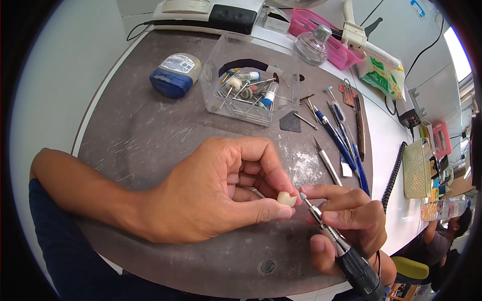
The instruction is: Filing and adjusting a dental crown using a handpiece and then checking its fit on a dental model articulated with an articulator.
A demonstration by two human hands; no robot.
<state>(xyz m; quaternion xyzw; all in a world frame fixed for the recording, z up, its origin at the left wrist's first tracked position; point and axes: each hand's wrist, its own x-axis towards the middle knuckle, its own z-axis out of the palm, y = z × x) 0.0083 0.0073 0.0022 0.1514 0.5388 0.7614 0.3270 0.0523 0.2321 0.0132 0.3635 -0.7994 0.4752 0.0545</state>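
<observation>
Between thumb and fingertips, my left hand (221, 190) pinches a small cream-coloured dental crown (286, 199). My right hand (351, 215) grips a rotary handpiece (334, 240) with a metal front and a black body. A small pale blue-grey bit (303, 196) sits at its tip, right beside the crown; whether they touch I cannot tell. White powder (305, 168) lies on the brown work board (150, 135) just beyond my hands.
A clear box (241, 114) of burs and small bottles stands ahead. Left of it lies a blue-capped container (174, 75). A knife (327, 160), pens and brushes (337, 111) lie right. Farther back are a glass bottle (312, 46) and pink basket (346, 57). Another person (442, 238) sits far right.
</observation>
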